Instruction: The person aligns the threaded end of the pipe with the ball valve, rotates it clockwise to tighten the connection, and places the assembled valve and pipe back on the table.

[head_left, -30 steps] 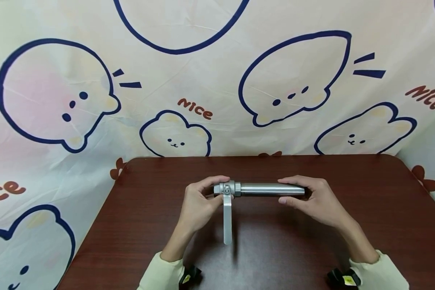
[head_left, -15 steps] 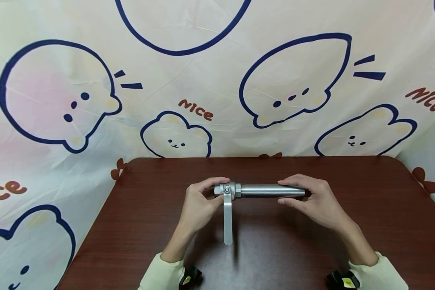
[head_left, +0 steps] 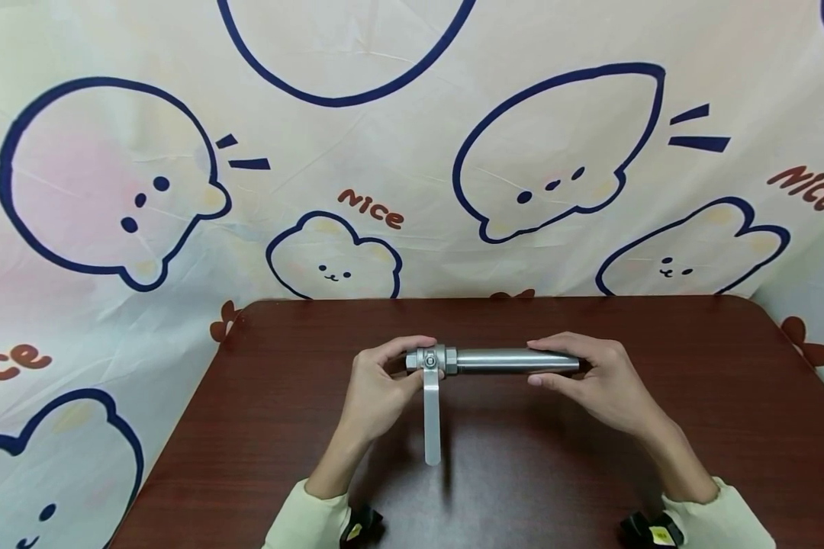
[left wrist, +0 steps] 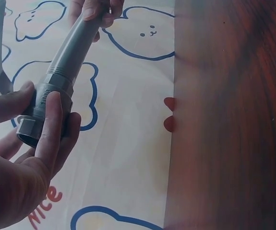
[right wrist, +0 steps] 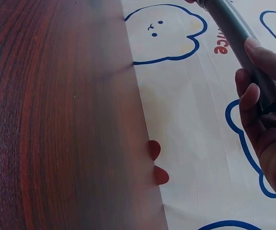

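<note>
A steel ball valve (head_left: pixel 442 357) with a long flat lever handle (head_left: pixel 432 419) is joined end to end with a smooth metal pipe (head_left: pixel 501 361). The two lie in one level line above the table, and the lever points toward the person. Thumb and fingers of my left hand (head_left: pixel 378 389) grip the valve body, whose open hex end (left wrist: pixel 28 130) faces out in the left wrist view. At the pipe's other end, my right hand (head_left: pixel 607 377) holds it between thumb and fingers. That end is partly hidden by the hand.
Below the hands spreads a dark red-brown wooden table (head_left: pixel 302 335). Behind it and at the sides hangs a pale cloth (head_left: pixel 426 152) printed with cartoon faces. Each wrist wears a black camera strap (head_left: pixel 361 524) by a pale sleeve (head_left: pixel 309 515).
</note>
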`<state>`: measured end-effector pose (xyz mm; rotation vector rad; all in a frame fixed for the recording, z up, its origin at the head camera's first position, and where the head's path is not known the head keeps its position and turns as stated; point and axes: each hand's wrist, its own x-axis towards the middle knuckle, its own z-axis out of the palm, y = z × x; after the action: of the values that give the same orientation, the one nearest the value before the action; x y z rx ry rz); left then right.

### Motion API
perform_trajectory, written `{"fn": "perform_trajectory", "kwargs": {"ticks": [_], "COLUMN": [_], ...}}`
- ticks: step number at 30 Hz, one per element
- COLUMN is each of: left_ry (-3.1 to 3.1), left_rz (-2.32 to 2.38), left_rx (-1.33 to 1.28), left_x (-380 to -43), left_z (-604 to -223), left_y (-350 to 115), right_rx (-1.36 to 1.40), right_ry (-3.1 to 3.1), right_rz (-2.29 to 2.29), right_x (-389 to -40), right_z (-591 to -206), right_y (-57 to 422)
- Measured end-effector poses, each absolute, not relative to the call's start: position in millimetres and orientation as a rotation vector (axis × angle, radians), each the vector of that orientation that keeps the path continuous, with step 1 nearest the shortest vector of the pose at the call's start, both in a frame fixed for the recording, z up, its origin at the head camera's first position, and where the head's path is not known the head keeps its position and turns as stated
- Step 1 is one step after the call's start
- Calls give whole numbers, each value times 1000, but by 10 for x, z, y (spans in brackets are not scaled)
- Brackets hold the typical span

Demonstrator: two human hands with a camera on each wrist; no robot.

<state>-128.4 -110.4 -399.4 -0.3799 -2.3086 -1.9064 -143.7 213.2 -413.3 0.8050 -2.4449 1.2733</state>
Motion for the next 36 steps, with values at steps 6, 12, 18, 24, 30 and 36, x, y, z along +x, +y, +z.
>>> {"fn": "perform_trajectory", "kwargs": {"ticks": [6, 12, 18, 24, 30, 36], "left_ry": [-2299, -2288, -2276, -2282, -2298, -2310], "left_rz": [-1897, -1882, -1895, -1894, -1874, -1860], "left_rx": [-392, -420, -437, -429, -400, -394], "left_x": [-1279, -1280, -1278, -1278, -1275, -1284], "left_z": [-4001, -3999, -3991, -3998, -3989, -3989], "left_y": [-1101, -1104, -1108, -1111, -1108, -1117], "right_rx": [823, 845, 839, 826, 824, 836], "right_ry": [-2459, -2467, -2489, -2504, -2520, -2491], "right_rz": [1302, 1379, 1441, 1429, 1361, 1307], "right_x": [-1441, -1442, -1437, -1438, -1450, -1453], "right_z": [-4127, -4114, -4103, -4108, -4121, -4143], "right_y": [2154, 2167, 2172, 2163, 2145, 2124]}}
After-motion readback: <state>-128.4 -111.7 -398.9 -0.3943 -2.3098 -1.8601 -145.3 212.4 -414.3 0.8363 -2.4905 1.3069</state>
